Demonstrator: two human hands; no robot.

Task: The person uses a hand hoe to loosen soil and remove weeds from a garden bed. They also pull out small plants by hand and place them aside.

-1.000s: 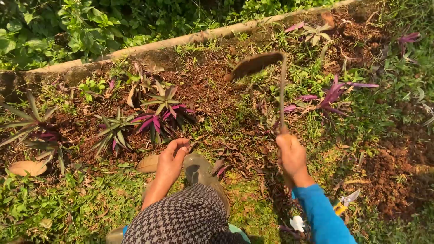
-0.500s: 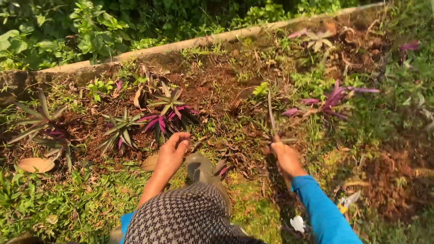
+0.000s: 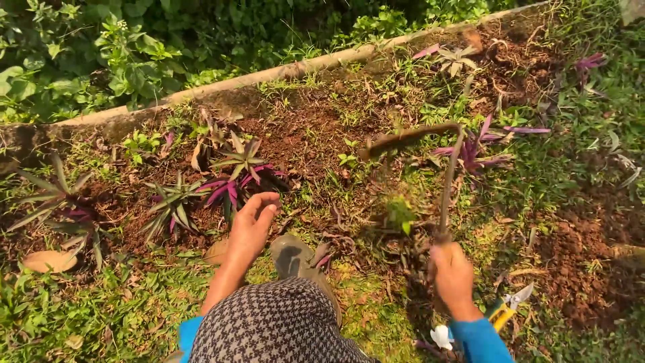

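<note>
While the right hand is closing in a full fist around the lower end of a thin, brown-handled hoe with a curved metal blade, the tool is standing nearly upright above the soil, its blade jutting to the left at the top, raised clear of the ground and blurred. Its handle is running straight down into the fist, over a patch of reddish-brown bare earth scattered with dry stems and small green weeds.

The left hand is hanging loosely open, fingers slightly curled and holding nothing, hovering just in front of a low plant with purple and green strap-like leaves. Below it a knee in black-and-white houndstooth fabric is filling the bottom of the view, and a muddy grey-brown boot toe is resting on the grass between the two hands.

Beside the right wrist, in its blue sleeve, a pair of yellow-handled garden shears is lying on the grass, with a small white object just left of the sleeve. A second purple-leaved plant is growing just right of the hoe handle. A pale concrete kerb is bordering the far side of the bed, with dense green shrubs beyond it.
</note>
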